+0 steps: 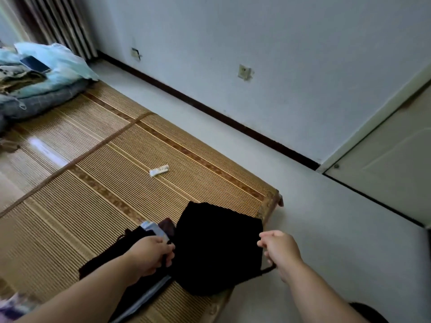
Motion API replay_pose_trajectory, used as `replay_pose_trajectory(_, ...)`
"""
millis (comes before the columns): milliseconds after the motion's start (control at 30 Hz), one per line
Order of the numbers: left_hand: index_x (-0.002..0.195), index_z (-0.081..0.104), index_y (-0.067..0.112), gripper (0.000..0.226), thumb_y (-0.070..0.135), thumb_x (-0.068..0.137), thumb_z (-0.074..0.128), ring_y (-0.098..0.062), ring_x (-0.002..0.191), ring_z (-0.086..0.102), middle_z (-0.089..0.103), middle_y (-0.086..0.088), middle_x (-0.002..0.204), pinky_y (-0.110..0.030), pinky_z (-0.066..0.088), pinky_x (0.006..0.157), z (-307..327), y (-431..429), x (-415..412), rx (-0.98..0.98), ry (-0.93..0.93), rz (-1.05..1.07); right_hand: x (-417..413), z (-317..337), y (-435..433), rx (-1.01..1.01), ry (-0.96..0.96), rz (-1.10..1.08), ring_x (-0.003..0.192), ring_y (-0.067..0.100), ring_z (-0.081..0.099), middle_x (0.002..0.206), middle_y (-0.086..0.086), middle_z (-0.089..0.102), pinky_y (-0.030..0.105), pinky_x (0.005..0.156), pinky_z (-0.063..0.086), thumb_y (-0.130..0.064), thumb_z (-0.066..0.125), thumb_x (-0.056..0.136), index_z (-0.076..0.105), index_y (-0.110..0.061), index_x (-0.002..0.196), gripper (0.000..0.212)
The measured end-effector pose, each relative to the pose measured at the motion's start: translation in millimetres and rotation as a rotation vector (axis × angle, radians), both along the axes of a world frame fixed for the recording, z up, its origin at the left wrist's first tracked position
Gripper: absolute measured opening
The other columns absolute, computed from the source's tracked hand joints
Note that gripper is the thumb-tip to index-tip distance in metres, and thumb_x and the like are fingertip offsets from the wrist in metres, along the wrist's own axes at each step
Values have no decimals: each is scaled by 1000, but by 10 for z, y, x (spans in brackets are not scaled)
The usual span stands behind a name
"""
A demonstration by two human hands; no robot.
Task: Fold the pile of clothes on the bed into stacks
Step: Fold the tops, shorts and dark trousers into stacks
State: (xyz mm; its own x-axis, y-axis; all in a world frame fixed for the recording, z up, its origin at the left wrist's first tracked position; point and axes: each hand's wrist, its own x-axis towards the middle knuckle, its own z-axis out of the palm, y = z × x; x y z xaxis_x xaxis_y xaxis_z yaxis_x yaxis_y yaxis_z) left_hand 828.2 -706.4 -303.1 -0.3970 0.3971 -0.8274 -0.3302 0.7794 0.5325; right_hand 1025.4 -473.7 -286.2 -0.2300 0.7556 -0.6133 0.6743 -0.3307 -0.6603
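While the black garment (217, 248) is spread on the near corner of the bamboo mat (93, 183), its left edge is gripped by the curled fingers of the left hand (149, 255), and what seems a thin strap at its right is pinched by the right hand (281, 252). Dark folded clothes (133, 236) are seen just left of it, a white tube (159, 170) farther off, and bedding (46, 89) heaped beyond.

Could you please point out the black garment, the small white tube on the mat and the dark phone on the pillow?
black garment (217, 248): head view, middle of the dark cloth.
white tube (159, 170): head view, middle of its body.
phone (35, 64): head view, centre of its dark face.
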Motion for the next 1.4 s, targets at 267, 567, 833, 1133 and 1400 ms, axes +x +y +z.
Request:
replay_pose_trajectory(267,86,65,12,10,11,93,59,-15,62,61,68,-4,72,-27,39,60,-306,704,-286,89,-30,145,-108,-688,532,-142,83,-182,65,15,61,82,5,68,28,54,44,-1,57,90,67,-18,91,19)
replay_pose_trajectory(567,97,63,19,8,12,93,60,-14,85,66,70,3,91,-29,45,72,-1348,1909,-619,182,3,254,-459,-1917,1393,-125,230,-204,83,11,62,90,-2,64,20,64,46,-6,55,94,63,-20,118,28)
replay_pose_trajectory(833,126,58,7,51,37,86,68,-27,106,60,62,-10,118,-29,45,81,-2342,1574,-516,-347,365,-257,-194,-2698,850,187,-79,148,99,18,62,113,1,69,27,85,47,-15,57,91,65,-23,114,26)
replay_pose_trajectory(1133,152,13,34,96,43,77,72,-39,121,46,49,-17,130,-44,42,97,-2753,1294,-433,-486,566,-514,-92,-3132,-216,391,-474,886,144,26,11,162,2,4,48,114,24,-66,32,92,16,-32,153,71)
replay_pose_trajectory(1400,149,25,31,83,33,81,73,-7,77,61,62,0,110,-19,45,57,-2957,1404,-533,-161,374,-76,-629,-3230,1078,518,-542,1002,149,23,4,164,-2,1,53,116,10,-45,42,90,19,-29,152,68)
